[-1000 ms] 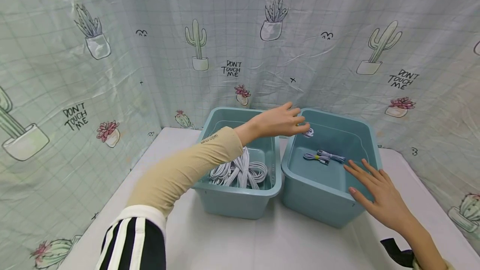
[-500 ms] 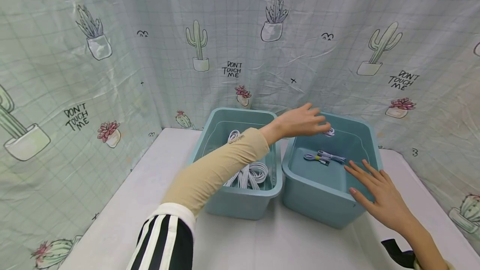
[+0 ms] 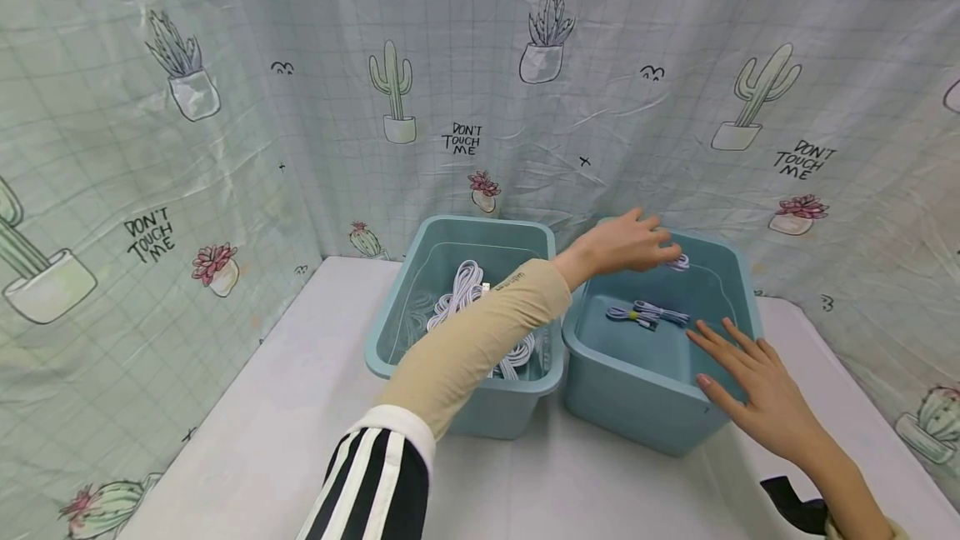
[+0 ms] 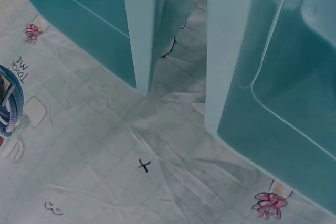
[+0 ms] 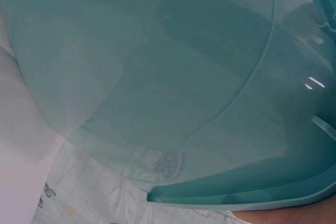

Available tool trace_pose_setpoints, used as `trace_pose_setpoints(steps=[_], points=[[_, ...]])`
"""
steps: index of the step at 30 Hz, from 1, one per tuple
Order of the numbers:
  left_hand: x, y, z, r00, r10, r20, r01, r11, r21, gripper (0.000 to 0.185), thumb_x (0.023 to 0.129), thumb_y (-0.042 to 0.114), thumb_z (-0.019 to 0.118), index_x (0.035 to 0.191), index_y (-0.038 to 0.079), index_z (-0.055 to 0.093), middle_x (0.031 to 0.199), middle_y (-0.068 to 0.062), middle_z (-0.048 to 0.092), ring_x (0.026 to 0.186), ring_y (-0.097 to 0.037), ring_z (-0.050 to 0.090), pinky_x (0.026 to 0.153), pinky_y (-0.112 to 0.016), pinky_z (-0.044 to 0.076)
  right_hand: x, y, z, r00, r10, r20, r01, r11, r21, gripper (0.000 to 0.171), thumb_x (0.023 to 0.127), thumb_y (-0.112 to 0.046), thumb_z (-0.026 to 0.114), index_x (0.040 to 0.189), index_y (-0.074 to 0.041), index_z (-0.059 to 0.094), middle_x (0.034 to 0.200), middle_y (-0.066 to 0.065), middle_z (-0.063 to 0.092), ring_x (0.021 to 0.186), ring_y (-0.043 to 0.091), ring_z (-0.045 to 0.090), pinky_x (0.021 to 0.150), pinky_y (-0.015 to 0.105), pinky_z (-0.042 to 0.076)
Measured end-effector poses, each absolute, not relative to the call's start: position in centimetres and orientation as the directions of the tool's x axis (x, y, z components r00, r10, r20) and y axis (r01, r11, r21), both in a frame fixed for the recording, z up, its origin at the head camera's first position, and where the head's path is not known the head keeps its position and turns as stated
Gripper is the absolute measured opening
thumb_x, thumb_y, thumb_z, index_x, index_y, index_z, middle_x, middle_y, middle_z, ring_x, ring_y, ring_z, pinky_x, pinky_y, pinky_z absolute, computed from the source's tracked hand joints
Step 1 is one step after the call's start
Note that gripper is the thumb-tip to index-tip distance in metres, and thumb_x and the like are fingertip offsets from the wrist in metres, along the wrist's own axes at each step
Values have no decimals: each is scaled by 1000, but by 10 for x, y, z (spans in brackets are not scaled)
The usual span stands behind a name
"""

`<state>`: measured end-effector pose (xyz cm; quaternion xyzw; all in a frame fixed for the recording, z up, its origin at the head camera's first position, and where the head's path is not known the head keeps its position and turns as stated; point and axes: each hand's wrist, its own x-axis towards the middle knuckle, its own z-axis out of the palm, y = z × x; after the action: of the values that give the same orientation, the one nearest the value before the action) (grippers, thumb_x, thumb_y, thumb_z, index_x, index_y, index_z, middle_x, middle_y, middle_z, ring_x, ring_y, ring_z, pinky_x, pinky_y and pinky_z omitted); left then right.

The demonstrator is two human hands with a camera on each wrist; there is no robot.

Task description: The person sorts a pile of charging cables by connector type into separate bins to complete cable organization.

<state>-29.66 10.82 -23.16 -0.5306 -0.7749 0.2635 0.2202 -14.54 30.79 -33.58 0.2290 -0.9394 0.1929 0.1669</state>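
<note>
Backdrop: plastic curtain (image 3: pixel 480 65) w/ pale green grid, printed w/ potted cacti, pink succulents, small birds & "DON'T TOUCH ME" text; it wraps round 3 sides behind the table (image 3: pixel 285 415), creased & shiny. Table has white cloth, a bit wrinkled. Left teal bin (image 3: pixel 390 340) sits on it, touching curtain at back, w/ a loose pile of white/grey cables (image 3: pixel 461 294) inside, some looped up toward the far wall. Dark strap-like bit (image 3: pixel 791 507) at lower-right edge, can't tell what.

Curtain (image 3: pixel 465 40) reads "DON'T TOUCH ME"
</note>
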Motion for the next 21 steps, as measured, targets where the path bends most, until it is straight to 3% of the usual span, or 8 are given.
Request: trace_pose_setpoints(steps=[7, 14, 21], points=[[-304, 110, -237, -389, 919, 56, 723, 343, -601, 33, 96, 28, 35, 129, 23, 39, 128, 5, 50, 120, -16, 45, 101, -33, 35, -144, 307, -335, -843, -365, 394, -490, 824, -284, 55, 86, -24, 56, 137, -23, 36, 146, -13, 22, 140, 19, 7, 102, 64, -2], [-310, 113, -240, -380, 923, 67, 721, 341, -603, 34, 95, 31, 37, 128, 26, 40, 125, 6, 52, 117, -15, 47, 99, -31, 37, -144, 307, -335, -840, -369, 397, -494, 823, -280, 55, 85, -23, 56, 137, -22, 37, 146, -15, 21, 140, 14, 5, 102, 65, -2], [-311, 120, -243, -381, 918, 108, 660, 351, -664, 36, 97, 21, 35, 133, 23, 35, 128, 6, 50, 120, -16, 46, 100, -36, 36, -144, 306, -335, -839, -370, 398, -497, 820, -284, 54, 85, -23, 56, 136, -19, 38, 145, -16, 21, 140, 14, 6, 101, 65, -1]])
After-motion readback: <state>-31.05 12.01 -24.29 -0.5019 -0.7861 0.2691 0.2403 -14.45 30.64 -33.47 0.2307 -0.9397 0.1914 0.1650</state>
